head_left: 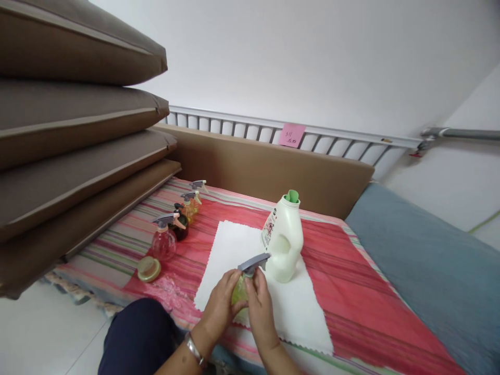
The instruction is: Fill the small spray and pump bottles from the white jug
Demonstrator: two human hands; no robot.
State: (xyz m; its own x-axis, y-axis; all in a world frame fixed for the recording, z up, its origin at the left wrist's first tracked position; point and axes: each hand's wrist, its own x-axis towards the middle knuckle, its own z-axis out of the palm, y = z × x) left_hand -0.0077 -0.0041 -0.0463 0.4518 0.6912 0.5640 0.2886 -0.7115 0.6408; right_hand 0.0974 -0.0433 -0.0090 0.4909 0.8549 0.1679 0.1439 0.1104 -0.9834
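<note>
Between my two hands is a small yellow-green spray bottle (239,292) with a grey trigger head (253,262). My left hand (222,301) is wrapped round the bottle's left side, its fingers up at the neck. From the right, my right hand (258,304) grips the bottle just below the head. The bottle's base is partly hidden by my hands. Just behind it a large pale green jug (287,234) stands upright on a white cloth (238,239), its mouth showing a green spout (291,196) and no cap.
Several spray bottles, including a pink one (164,244) and a dark one (180,226), line the left of the striped cloth (344,281). A round greenish lid (149,269) lies before them. Brown cushions (78,109) are stacked at left; a pink note (292,135) hangs behind.
</note>
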